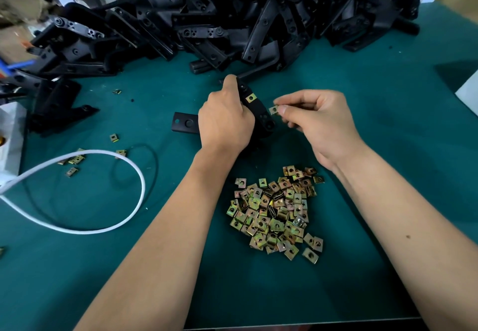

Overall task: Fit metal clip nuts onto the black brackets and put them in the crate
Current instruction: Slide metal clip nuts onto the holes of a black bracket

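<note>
Black bracket [260, 116] sits gripped in the left hand [226, 121], fingers curled round its body, raised just above the green table [388, 149] near the middle of the work surface. One clip nut [250, 98] is already seated on the bracket's upper edge. Just right of the bracket, the right hand [318, 121] pinches a second clip nut [273, 110] between thumb and forefinger, its other fingers loosely curled; this nut is close to the bracket's edge but apart from it. Nearer the person than the bracket, between the two forearms, lies a loose heap of clip nuts [276, 213], brassy and square. Beyond the bracket, along the far edge of the table, is a large pile of black brackets [207, 20]. Left of the held bracket a flat black plate [185, 123] shows from behind the left hand. Farther left, a white cable [124, 160] loops over the table, with a few stray nuts [73, 161] scattered beside it. No crate can be made out.
</note>
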Demonstrator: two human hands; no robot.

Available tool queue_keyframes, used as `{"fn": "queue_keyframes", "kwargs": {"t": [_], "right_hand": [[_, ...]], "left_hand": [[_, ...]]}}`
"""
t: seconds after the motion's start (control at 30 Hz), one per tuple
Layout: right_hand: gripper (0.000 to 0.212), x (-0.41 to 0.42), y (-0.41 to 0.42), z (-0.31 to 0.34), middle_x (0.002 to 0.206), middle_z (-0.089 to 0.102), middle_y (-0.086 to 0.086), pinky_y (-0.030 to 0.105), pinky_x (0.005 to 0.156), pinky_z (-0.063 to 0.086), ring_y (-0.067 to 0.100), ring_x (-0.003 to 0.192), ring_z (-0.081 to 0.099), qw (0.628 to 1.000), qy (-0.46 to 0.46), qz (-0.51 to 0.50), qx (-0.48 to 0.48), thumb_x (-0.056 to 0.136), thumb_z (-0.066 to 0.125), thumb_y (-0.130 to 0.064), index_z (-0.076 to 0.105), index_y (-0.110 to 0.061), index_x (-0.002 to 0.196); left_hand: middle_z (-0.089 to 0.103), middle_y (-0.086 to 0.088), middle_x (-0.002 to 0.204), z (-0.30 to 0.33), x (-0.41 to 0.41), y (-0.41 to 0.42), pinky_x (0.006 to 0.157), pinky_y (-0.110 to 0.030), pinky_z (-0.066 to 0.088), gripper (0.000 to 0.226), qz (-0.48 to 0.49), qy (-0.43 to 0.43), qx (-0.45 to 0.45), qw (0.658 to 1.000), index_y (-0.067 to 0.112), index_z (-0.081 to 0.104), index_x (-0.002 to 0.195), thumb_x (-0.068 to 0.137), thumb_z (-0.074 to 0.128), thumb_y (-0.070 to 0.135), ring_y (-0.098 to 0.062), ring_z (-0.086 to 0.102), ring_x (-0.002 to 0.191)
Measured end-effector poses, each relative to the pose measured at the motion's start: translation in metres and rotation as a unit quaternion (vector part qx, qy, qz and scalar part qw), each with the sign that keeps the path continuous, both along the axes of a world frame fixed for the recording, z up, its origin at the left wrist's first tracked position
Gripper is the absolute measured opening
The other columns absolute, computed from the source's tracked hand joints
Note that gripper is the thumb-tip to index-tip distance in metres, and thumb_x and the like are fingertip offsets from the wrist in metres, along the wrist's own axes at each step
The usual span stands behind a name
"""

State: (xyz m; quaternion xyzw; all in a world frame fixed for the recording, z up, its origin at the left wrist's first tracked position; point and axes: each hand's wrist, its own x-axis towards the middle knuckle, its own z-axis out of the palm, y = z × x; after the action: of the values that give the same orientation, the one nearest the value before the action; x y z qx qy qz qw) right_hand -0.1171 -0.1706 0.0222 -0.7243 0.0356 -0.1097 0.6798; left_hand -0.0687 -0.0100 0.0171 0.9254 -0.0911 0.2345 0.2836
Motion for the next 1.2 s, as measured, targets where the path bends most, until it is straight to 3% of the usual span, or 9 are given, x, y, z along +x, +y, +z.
{"fn": "queue_keyframes", "kwargs": {"t": [0.33,0.73,1.2], "right_hand": [[0.018,-0.001,0.002,0.001,0.075,0.074,-0.002,0.022,0.069,0.051,0.005,0.065,0.06,0.999,0.037,0.025,-0.023,0.086,0.078,-0.002,0.081,-0.019,0.089],[0.017,0.001,-0.001,0.002,0.076,0.074,0.001,0.02,0.067,0.05,0.007,0.07,0.061,0.999,0.043,-0.004,0.034,0.086,0.072,0.003,0.081,-0.011,0.089],[0.018,-0.001,-0.006,0.008,0.074,0.07,0.002,0.021,0.067,0.048,0.009,0.068,0.057,0.996,0.071,0.052,0.032,0.089,0.07,0.006,0.079,-0.01,0.09]], "left_hand": [[0.043,-0.005,0.066,0.0,-0.001,-0.002,0.06,-0.04,0.031,0.019,0.001,-0.012,0.007,1.0,0.011,0.035,0.093,0.08,0.041,-0.001,-0.038,0.04,0.061],[0.049,-0.009,0.069,-0.002,-0.001,-0.005,0.06,-0.04,0.035,0.018,-0.008,-0.012,-0.004,1.0,0.012,0.036,0.093,0.082,0.043,0.0,-0.039,0.043,0.062],[0.038,0.0,0.061,-0.004,-0.001,-0.005,0.059,-0.039,0.031,0.021,-0.002,-0.005,-0.004,1.0,0.012,0.035,0.093,0.079,0.042,-0.001,-0.032,0.037,0.055]]}}
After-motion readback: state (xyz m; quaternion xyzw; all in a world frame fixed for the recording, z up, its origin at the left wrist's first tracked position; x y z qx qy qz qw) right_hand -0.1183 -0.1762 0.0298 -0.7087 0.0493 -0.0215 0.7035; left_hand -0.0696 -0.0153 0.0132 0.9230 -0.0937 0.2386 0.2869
